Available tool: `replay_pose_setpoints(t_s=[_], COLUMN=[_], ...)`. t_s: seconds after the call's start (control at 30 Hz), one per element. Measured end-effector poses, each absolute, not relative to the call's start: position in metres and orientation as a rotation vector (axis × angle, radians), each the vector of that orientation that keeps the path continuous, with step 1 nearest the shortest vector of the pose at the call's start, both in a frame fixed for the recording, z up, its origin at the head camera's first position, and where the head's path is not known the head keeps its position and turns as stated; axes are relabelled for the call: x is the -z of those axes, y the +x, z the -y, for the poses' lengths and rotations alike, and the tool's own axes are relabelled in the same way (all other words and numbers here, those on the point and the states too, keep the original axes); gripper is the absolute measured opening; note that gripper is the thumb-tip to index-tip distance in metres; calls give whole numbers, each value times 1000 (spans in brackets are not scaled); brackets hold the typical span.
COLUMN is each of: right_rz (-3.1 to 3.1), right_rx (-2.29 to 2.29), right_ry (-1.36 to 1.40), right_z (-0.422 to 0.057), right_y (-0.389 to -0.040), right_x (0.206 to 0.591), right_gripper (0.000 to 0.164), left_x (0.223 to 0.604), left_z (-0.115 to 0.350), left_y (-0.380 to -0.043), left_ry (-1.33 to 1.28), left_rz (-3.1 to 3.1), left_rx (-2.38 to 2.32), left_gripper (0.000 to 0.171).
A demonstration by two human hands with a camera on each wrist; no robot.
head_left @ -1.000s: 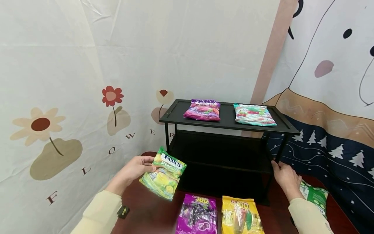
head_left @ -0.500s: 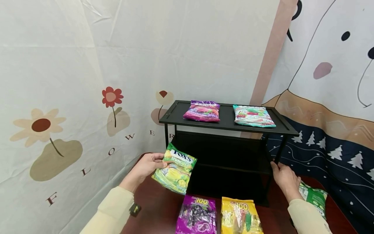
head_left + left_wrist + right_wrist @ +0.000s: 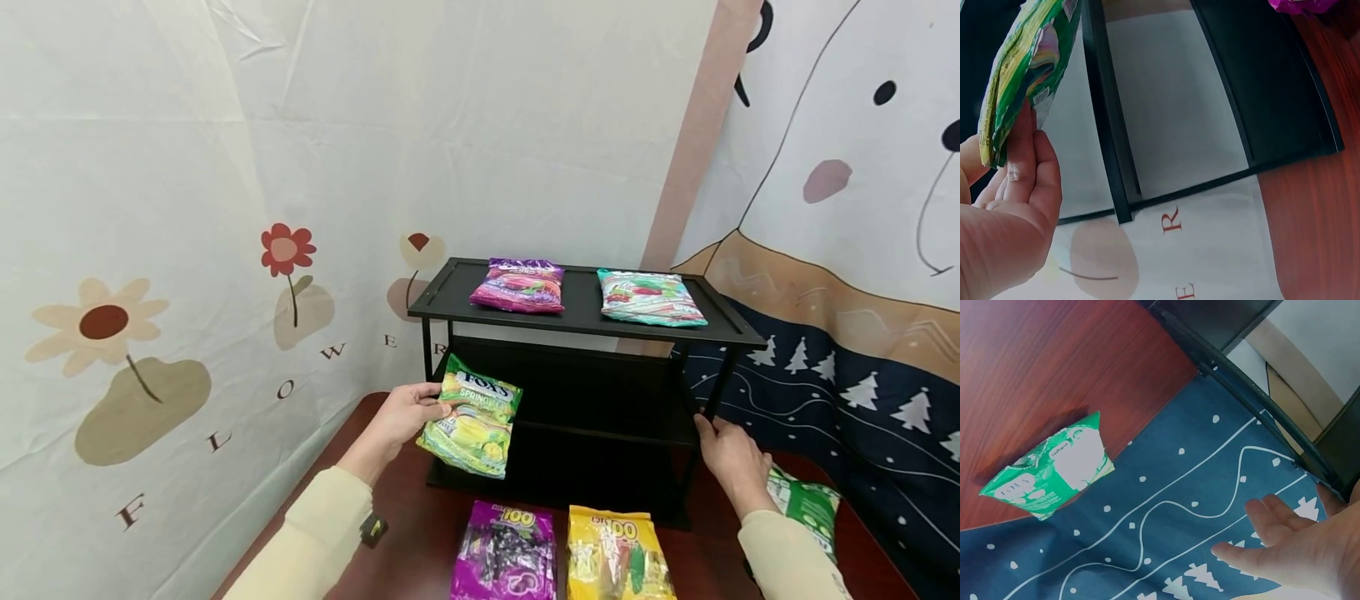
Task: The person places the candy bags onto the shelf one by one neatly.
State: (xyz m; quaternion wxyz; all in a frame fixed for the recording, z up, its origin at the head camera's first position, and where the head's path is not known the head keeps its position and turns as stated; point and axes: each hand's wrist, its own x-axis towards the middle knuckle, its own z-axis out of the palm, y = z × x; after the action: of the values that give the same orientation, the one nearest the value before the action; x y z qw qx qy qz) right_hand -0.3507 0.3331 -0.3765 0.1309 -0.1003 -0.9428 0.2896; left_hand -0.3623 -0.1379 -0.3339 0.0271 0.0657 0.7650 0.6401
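My left hand pinches a green-and-yellow candy bag by its left edge. The bag hangs tilted in front of the left opening of a black shelf rack. From the left wrist view, the thumb and fingers of the left hand lie on either side of the bag. At the right front post of the rack, my right hand holds on with thumb and index finger. Its other fingers hang loosely bent in the right wrist view.
A purple candy bag and a teal-and-white one lie on the top shelf. On the reddish-brown table lie a purple bag and a yellow bag. Another green bag lies right of the rack. Printed cloth walls stand behind.
My left hand has carried the green-and-yellow bag right and slightly up, towards the rack's lower opening. The right hand stays at the post.
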Motion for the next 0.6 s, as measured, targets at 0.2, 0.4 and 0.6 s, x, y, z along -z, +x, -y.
replay_pose_setpoints(t_s=[0.2, 0.4, 0.6], right_rz=[2726, 2731, 2746], right_rx=[-837, -837, -843], right_ry=[-299, -302, -313], right_z=[-333, -333, -333], right_y=[-352, -352, -352], right_x=[377, 377, 378], right_gripper=[62, 61, 64], left_x=[335, 335, 334], left_z=[125, 111, 96], left_y=[-373, -382, -395], left_ry=[148, 167, 162], left_rz=[-2375, -2375, -2596], left_rx=[-2031, -2066, -1920], left_gripper=[48, 49, 49])
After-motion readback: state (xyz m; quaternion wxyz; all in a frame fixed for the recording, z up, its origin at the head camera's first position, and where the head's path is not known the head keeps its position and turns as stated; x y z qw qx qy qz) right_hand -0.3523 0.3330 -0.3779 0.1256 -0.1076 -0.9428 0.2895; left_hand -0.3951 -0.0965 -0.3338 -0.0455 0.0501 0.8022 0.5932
